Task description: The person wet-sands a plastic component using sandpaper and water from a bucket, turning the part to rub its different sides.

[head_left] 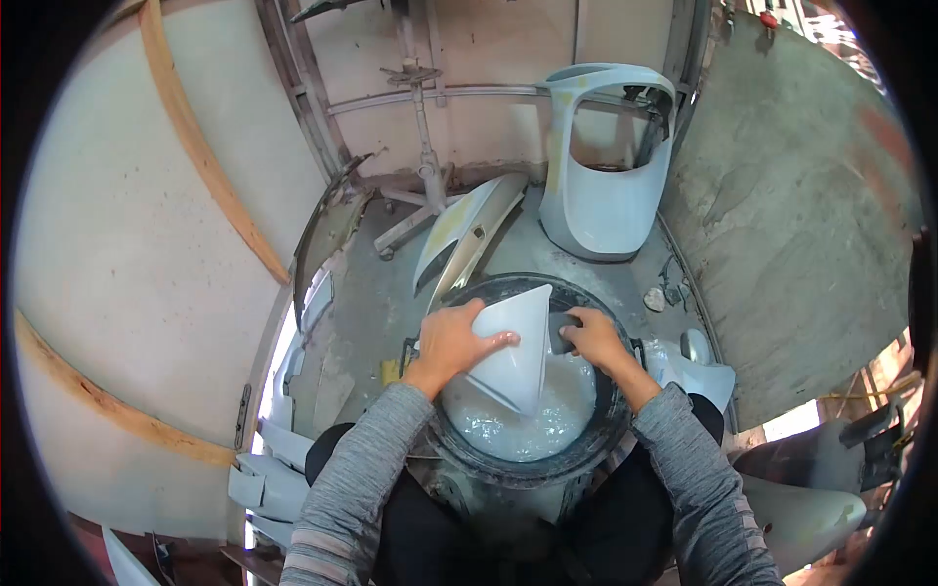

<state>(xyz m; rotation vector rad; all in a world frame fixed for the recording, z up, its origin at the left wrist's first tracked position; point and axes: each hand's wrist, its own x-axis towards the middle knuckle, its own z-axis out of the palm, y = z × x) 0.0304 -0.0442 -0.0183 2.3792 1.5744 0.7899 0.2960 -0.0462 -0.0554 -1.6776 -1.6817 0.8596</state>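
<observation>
My left hand (451, 344) is closed on a white, wedge-shaped molded panel (516, 344), its thumb lying across the panel's face. The panel is tilted above a black tub (506, 476) of cloudy, whitish water (523, 435). At the panel's right edge, my right hand (600, 344) pinches a dark grey sheet that looks like sandpaper (560, 332). The sheet is against or very near that edge; contact is hard to make out. The fingertips behind the panel are hidden.
Behind the tub lie a curved body panel (469, 227) and a large white shell (608, 210) with an opening. A wheeled stand (426, 176) is at the back wall. White parts (266, 485) lie at left, another (699, 369) at right. A grey board (782, 225) leans on the right.
</observation>
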